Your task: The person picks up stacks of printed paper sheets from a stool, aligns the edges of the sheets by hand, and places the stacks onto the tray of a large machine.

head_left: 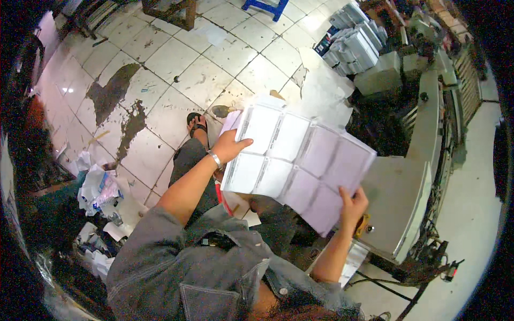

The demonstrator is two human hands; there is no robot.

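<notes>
A large printed paper sheet [262, 174] is spread between my two hands, divided into several framed panels. Its left part looks white and its right part lilac, the latter perhaps in shadow. My left hand [231, 147] grips the sheet's left edge, thumb on top and the other fingers hidden beneath. At the lower right edge, my right hand [353, 207] pinches the paper with its thumb over the face. A lilac paper edge [230, 122] shows just beyond my left hand. Whether more sheets lie underneath cannot be made out.
To the right stands a machine with a flat grey metal board [391, 208]. Stacked paper bundles [353, 51] sit at the far right. Crumpled waste paper [101, 190] lies at the left. A blue stool [266, 7] and wooden frame [171, 12] stand farther off on the tiled floor [160, 91].
</notes>
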